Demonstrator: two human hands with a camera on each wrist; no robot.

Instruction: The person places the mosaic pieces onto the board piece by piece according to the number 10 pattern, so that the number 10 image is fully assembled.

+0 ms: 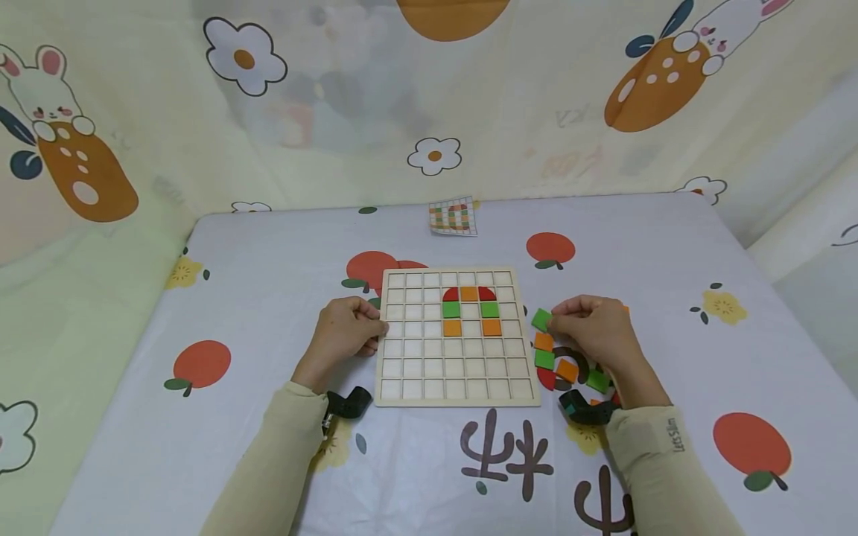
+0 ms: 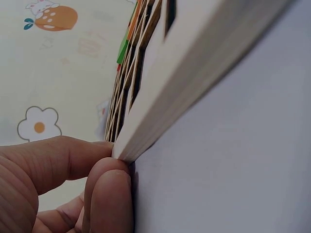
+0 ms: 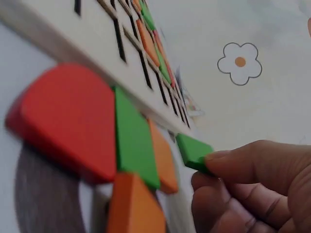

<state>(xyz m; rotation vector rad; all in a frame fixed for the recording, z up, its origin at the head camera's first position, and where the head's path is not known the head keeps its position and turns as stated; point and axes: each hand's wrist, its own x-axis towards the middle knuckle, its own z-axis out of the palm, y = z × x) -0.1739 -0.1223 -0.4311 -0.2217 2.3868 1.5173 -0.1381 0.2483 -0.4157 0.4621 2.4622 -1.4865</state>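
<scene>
The wooden grid board (image 1: 414, 368) lies flat on the cloth. Red, orange and green pieces fill several of its cells in an arch shape, an orange square (image 1: 469, 293) at the top middle. My left hand (image 1: 343, 331) pinches the board's left edge (image 2: 160, 104) between thumb and fingers. Right of the board, my right hand (image 1: 596, 327) pinches a green square (image 3: 193, 151) between thumb and fingertips, tilted beside the board's right edge. Just below it lie an orange piece (image 1: 544, 342), a green piece (image 3: 133, 136) and a red rounded piece (image 3: 68, 121).
A small card with a coloured grid pattern (image 1: 453, 217) rests at the table's back edge. More loose pieces, including a green one (image 1: 598, 380), lie under and near my right wrist. Black wrist devices (image 1: 350, 403) sit by both cuffs. Patterned cloth hangs behind the table.
</scene>
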